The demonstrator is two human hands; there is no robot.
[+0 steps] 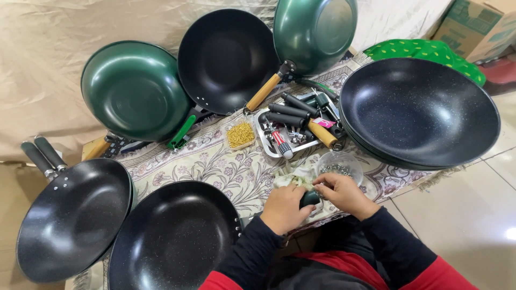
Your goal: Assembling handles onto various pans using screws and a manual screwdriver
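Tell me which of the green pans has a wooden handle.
The green pan at top right, leaning against the backdrop; the other green pan has a green handle.

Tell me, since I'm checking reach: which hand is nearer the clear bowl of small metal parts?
Right. The right hand lies just below the clear bowl, almost touching its rim. The left hand is farther left, gripping a dark handle.

Packaging and labels in view

One cardboard box [478,24], brown with green printed panels, stands at the top right corner beyond the floral cloth. A small pink label [323,123] lies among the handles in the metal tray [264,140].
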